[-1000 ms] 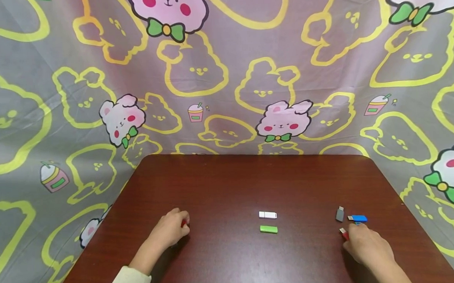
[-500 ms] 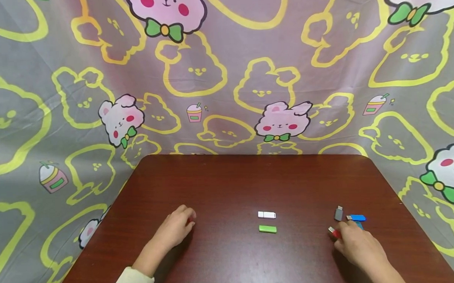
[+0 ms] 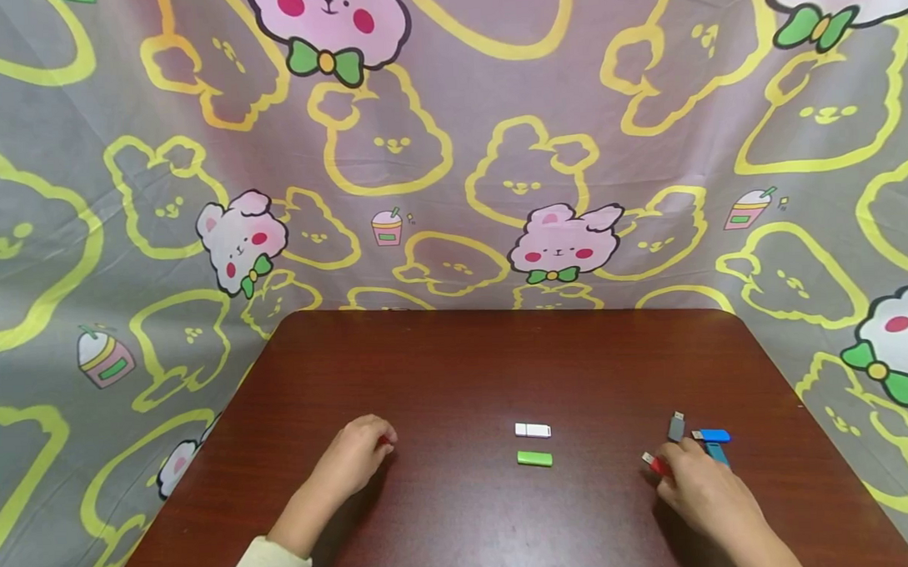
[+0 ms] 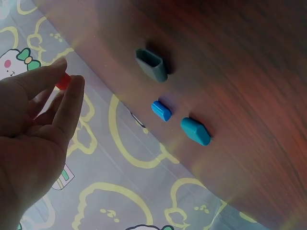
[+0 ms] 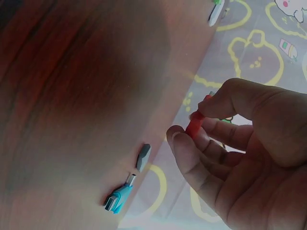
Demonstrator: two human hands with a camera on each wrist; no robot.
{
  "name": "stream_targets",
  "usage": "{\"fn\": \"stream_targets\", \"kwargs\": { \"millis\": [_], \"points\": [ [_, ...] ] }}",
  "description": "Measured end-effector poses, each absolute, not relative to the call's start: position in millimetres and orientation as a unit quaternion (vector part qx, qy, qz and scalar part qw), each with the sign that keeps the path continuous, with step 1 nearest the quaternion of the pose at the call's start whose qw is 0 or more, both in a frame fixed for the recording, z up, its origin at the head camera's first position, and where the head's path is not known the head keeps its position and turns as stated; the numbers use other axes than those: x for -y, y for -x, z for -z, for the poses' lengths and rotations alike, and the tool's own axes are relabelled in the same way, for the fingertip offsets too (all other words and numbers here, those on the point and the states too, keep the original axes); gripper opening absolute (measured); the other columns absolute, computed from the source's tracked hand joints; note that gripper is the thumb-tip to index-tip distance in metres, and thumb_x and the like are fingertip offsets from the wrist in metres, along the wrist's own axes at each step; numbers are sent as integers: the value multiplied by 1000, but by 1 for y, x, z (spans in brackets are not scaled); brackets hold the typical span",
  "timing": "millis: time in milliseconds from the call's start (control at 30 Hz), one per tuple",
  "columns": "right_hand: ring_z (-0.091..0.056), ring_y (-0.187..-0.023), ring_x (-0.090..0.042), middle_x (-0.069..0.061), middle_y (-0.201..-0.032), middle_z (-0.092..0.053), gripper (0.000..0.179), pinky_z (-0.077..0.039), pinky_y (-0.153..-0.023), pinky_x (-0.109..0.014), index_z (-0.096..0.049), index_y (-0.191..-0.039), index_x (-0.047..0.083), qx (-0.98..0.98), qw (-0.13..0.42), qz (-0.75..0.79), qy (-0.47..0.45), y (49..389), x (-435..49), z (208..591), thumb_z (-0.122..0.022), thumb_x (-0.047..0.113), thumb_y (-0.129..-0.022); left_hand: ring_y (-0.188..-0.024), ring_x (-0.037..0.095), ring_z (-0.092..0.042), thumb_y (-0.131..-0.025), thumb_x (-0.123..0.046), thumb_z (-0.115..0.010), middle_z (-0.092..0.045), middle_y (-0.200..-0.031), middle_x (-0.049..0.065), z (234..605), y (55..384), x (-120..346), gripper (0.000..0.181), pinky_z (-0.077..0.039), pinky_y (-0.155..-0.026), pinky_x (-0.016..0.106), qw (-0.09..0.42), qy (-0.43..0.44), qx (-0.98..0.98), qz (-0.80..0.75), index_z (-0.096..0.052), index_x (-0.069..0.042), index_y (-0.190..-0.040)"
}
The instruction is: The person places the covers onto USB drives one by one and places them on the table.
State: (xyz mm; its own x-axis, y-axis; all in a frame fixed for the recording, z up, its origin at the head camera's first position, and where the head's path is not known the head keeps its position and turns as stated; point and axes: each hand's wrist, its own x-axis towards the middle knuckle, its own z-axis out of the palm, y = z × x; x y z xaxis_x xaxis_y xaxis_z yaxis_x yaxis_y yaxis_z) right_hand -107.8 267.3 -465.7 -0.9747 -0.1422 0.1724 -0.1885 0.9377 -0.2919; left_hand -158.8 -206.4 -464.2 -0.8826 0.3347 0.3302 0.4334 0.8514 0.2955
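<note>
Over on the left, the left hand (image 3: 361, 454) is pinching a small red cap (image 4: 63, 81); a white stick (image 3: 532, 431) and green stick (image 3: 535, 459) are lying mid-worktop (image 3: 442, 359); well right, the right hand (image 3: 705, 483) is pinching the red stick (image 3: 661, 466), its plug (image 3: 647, 458) pointing left and slightly far, leftward hand-side.

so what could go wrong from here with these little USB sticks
The left hand pinches a small red piece at its fingertips, so that might slip. The right hand, holding the red USB stick, is close to the teal USB stick and could nudge it. The blue piece and teal piece are similar in colour, so they could get mixed up.
</note>
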Motion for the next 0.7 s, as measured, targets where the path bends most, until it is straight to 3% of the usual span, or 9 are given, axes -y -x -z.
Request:
{"fn": "stream_targets", "kwargs": {
  "millis": [133, 300, 567, 700],
  "points": [
    [-55, -74, -20, -3, -86, -56, 22, -50, -56, -44, -64, -92, 12, 980, 89, -153, -92, 107, -264, 467, -76, 8, -74, -88, 20, -69, -79, -1, -83, -72, -87, -1, 464, 158, 205, 15, -57, -80, 39, 149, 202, 951, 179, -73, -12, -83],
    [-53, -72, -17, -1, -83, -55, 25, -49, -59, -39, -64, -92, 11, 977, 105, -149, -108, 107, -262, 468, -76, 5, -71, -87, 17, -71, -80, -2, -82, -72, -89, -2, 463, 156, 202, 13, -59, -76, 34, 155, 217, 943, 201, -75, -12, -84],
    [-62, -74, -18, -1, -93, -63, 30, -51, -59, -38, -67, -101, 9, 976, 102, -150, -119, 107, -254, 463, -78, 4, -74, -80, 12, -64, -84, -4, -80, -68, -91, -2, 459, 153, 187, 25, -53, -67, 25, 57, 210, 947, 236, -68, -8, -106],
    [-61, -71, -15, 1, -93, -63, 31, -52, -59, -37, -69, -100, 10, 972, 109, -161, -134, 108, -244, 460, -79, 2, -72, -79, 10, -59, -84, -2, -80, -64, -90, -4, 458, 153, 174, 24, -52, -67, 24, 52, 224, 944, 235, -69, -5, -104]
  ]
}}
